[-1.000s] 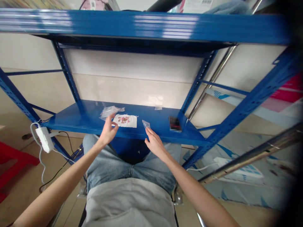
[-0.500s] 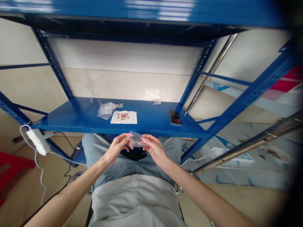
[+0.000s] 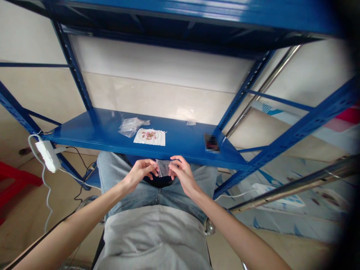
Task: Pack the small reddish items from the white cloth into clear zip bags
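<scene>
Between my hands, just in front of the shelf edge and above my lap, is a small clear zip bag with a reddish line along its left end. My left hand pinches that lined end. The opposite end is gripped by the fingers of my right hand. On the blue shelf lies a white drawstring pouch with small pink and brown pieces or a print on it; I cannot tell which. Crumpled clear plastic bags lie behind it to the left.
A small clear plastic piece lies at the back of the shelf. A dark, blurred-out object is at its right. A white power strip with cables hangs by the left post. Another blue shelf runs overhead.
My view has tilted slightly. The bag stays in both hands and now looks flatter and turned a little, and the right-hand fingers have shifted on it.
</scene>
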A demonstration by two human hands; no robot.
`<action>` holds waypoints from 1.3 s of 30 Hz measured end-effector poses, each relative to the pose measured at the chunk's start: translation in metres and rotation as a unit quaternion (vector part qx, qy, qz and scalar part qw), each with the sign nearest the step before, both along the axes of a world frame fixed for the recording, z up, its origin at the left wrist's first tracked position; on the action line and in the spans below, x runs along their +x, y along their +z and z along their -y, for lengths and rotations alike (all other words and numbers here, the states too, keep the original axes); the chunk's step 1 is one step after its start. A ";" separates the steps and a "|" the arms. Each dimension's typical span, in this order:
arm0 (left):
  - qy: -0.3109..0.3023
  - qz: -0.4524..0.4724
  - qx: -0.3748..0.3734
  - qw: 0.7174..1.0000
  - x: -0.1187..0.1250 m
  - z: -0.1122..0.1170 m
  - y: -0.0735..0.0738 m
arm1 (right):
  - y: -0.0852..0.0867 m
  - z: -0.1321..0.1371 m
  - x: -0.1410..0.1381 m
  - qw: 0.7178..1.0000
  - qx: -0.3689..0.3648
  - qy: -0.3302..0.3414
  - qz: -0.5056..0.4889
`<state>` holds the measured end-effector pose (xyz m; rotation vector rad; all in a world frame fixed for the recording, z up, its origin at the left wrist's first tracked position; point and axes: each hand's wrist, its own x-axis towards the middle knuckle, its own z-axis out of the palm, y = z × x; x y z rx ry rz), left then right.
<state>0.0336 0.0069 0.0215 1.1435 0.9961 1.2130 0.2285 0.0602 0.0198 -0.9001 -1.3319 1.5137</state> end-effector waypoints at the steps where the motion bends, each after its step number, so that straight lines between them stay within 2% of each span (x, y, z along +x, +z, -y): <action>1: -0.003 0.004 -0.004 1.000 0.001 -0.001 -0.001 | 0.000 -0.001 0.000 1.000 0.002 0.002 0.004; 7: -0.017 0.010 -0.016 1.000 0.007 0.003 -0.001 | -0.003 -0.001 -0.001 0.999 0.015 0.028 0.042; 10: -0.019 0.004 -0.023 1.000 0.007 0.004 0.001 | -0.006 0.001 -0.001 0.992 0.076 0.038 0.093; 12: -0.010 -0.005 -0.021 1.000 0.007 0.004 0.001 | -0.006 0.004 0.000 0.971 0.180 0.003 0.157; 15: 0.007 -0.023 -0.001 1.000 0.007 0.002 0.001 | -0.001 0.009 0.001 0.907 0.327 -0.087 0.252; 17: 0.011 -0.041 0.015 0.999 0.008 0.001 0.000 | 0.004 0.012 0.001 0.890 0.363 -0.073 0.266; 20: 0.009 -0.068 0.033 0.997 0.010 0.003 -0.001 | 0.009 0.016 -0.001 0.899 0.361 0.026 0.245; 22: 0.004 -0.086 0.045 0.995 0.011 0.005 -0.002 | 0.008 0.018 -0.003 0.903 0.352 0.054 0.240; 27: 0.011 -0.178 0.107 0.978 0.013 0.011 0.000 | 0.004 0.018 -0.003 0.898 0.358 0.064 0.250; 32: 0.046 -0.320 0.174 0.930 0.016 0.016 0.000 | 0.002 0.018 -0.006 0.883 0.368 0.075 0.280; 34: 0.059 -0.345 0.175 0.920 0.017 0.016 -0.003 | 0.002 0.019 -0.007 0.878 0.370 0.078 0.295; 39: 0.089 -0.362 0.148 0.916 0.017 0.016 -0.008 | 0.000 0.019 -0.009 0.869 0.370 0.055 0.323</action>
